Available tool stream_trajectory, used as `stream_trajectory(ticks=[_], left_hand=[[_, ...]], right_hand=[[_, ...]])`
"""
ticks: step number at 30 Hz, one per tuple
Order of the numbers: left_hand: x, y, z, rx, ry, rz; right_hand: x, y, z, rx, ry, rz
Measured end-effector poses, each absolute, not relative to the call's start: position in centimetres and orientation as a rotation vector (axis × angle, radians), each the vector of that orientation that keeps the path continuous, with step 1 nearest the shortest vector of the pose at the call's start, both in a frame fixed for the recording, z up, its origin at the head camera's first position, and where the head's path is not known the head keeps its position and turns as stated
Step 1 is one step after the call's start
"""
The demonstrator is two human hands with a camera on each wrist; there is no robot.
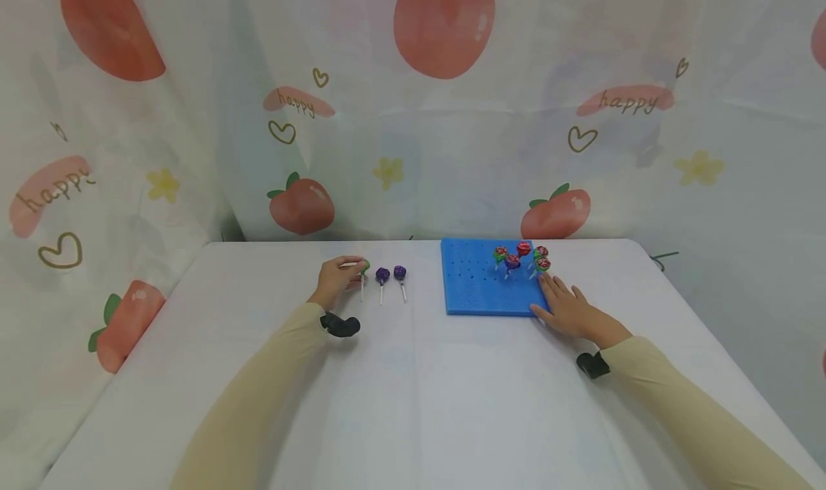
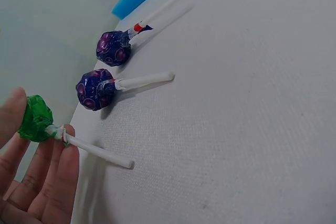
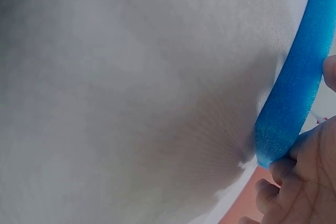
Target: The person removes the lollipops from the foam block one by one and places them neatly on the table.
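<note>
My left hand (image 1: 334,282) pinches a green-wrapped lollipop (image 2: 37,119) by its head, between thumb and fingers, its white stick hanging free. Beside it on the white table lie two purple-wrapped lollipops (image 2: 96,89) (image 1: 400,272), sticks toward me. My right hand (image 1: 568,308) rests on the right edge of a blue perforated board (image 1: 477,300), fingers extended and thumb near the front corner. Several lollipops (image 1: 512,262) with red, green and purple wrappers stand upright in the board's holes. In the right wrist view the fingers touch the side of the board (image 3: 294,98).
Rows of small holes fill the left part of the board. Behind the white table (image 1: 387,389) hangs a patterned curtain (image 1: 477,153) with fruit and flower prints. A black wrist strap (image 1: 340,325) sits on the left sleeve, another (image 1: 592,365) on the right.
</note>
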State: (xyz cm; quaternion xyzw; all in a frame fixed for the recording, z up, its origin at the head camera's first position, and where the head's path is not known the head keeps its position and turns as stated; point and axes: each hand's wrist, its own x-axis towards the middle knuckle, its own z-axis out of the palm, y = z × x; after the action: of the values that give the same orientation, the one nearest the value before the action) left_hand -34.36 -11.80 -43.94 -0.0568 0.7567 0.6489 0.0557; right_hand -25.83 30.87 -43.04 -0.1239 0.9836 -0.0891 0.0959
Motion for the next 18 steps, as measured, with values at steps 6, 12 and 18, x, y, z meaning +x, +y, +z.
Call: stream_trajectory(ticks=[6, 12, 18], left_hand=[[-34.48, -11.76, -43.90, -0.197, 2.306, 1.967], [-34.56, -11.87, -43.96, -0.235, 2.268, 2.002], [-34.54, -12.20, -43.86, -0.240, 2.236, 1.982]], right_hand=[[-25.88, 30.84, -43.19, -0.370, 2.923, -0.252], [-25.98, 30.95, -43.50, -0.361, 2.933, -0.246], [-25.92, 31.04, -43.36, -0.362, 2.936, -0.239]])
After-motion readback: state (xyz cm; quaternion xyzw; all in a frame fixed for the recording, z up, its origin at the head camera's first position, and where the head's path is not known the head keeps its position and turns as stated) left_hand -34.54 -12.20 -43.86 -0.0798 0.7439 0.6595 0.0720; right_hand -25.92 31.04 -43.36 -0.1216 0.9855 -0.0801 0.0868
